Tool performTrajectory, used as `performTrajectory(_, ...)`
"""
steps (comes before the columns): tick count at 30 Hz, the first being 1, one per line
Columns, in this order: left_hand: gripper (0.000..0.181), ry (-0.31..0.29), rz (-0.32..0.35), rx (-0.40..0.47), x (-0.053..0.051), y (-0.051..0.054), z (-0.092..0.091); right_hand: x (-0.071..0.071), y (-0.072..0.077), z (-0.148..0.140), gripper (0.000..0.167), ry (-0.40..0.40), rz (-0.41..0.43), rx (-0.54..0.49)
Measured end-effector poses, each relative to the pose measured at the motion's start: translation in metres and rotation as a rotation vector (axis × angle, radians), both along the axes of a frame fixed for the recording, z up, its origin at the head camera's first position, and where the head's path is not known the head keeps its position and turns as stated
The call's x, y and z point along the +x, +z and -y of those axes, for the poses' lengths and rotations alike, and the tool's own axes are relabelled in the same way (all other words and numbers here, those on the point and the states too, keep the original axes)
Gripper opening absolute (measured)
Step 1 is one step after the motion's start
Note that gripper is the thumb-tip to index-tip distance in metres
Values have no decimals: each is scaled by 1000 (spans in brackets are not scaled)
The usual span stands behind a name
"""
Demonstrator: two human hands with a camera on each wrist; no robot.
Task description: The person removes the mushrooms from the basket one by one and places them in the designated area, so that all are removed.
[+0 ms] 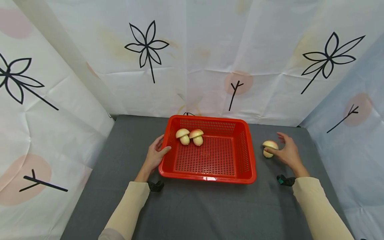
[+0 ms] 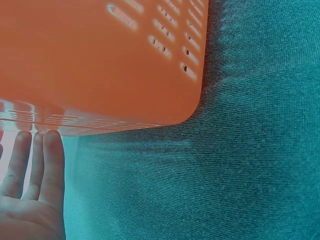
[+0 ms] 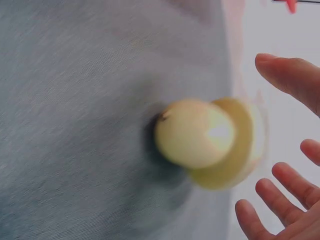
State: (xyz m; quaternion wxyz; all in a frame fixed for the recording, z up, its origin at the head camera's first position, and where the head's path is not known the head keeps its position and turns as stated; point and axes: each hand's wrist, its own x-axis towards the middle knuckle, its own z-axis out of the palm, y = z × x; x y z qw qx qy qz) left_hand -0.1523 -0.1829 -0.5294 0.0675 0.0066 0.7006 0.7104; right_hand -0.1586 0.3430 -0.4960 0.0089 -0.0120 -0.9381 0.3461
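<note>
A red plastic basket (image 1: 207, 179) sits on the grey table, its side also in the left wrist view. My left hand (image 1: 155, 155) holds its left rim, the thumb lapped over the edge and the fingers along the outside; in the left wrist view the straight fingers (image 2: 52, 165) touch the basket wall. Two mushrooms (image 1: 196, 137) with pale stems and cream-to-red caps lie inside at the back left. Right of the basket a third mushroom (image 1: 270, 144) lies on the table. My right hand (image 1: 288, 151) is spread beside it, and the right wrist view shows a gap between fingers and mushroom (image 3: 195, 132).
The grey cloth-covered table (image 1: 204, 213) ends at white printed fabric hangings (image 1: 186, 66) behind and on both sides. A small dark loop (image 1: 188, 113) shows behind the basket's back rim. Black wrist devices (image 1: 286, 180) sit at both sleeves.
</note>
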Motion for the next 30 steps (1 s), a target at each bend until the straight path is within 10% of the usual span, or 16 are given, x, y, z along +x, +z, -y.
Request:
performTrajectory(11,67,-20,2,-5,11,28,-4,-8,36,31,94,63,-69,-29)
performTrajectory(21,67,-24,2,-15,11,27,-4,-14,55,74,85,184,-132,-59)
performTrajectory(30,66,-4,0,-24,4,5,-1,-23,57,117,85,279,-85,-98)
